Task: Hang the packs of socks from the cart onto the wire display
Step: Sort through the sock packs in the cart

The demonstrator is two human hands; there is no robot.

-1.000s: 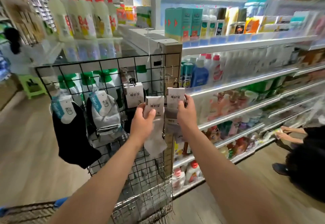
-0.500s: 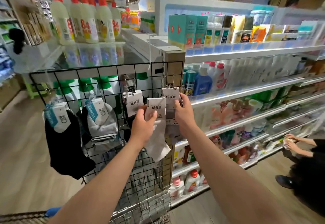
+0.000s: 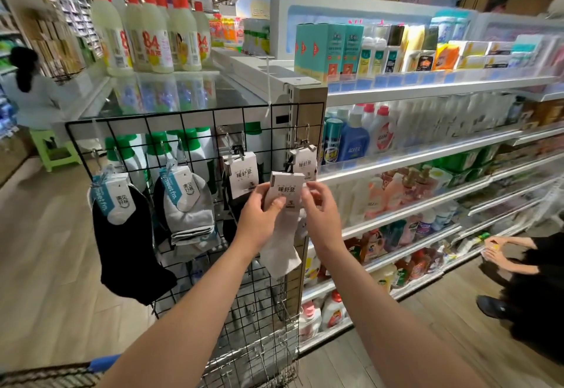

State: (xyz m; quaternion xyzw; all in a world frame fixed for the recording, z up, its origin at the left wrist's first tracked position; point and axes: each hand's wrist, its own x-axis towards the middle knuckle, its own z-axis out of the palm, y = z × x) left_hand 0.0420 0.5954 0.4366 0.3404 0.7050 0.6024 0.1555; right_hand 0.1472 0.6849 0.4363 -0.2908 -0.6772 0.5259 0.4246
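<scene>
A black wire display (image 3: 146,120) stands at the end of a shelf unit. Four sock packs hang from its hooks: a black pack (image 3: 128,244) at left, a grey pack (image 3: 189,220), a dark pack with a white card (image 3: 242,174), and a pack at the right edge (image 3: 303,162). My left hand (image 3: 259,220) grips a white sock pack (image 3: 283,235) by its card, in front of the grid and below the hooks. My right hand (image 3: 317,207) is at the card's right edge with fingers curled toward it. The cart (image 3: 45,377) edge shows at bottom left.
Shelves of detergent bottles (image 3: 354,137) run along the right. A person's hands (image 3: 500,250) reach toward the low shelf at far right, with a shoe on the floor. White bottles (image 3: 152,37) stand atop the unit. A seated person (image 3: 27,88) and green stool are at far left.
My right hand has left the pack hanging at the right edge and dropped to the white pack. My left hand carried the white pack slightly right, between the two hanging carded packs.
</scene>
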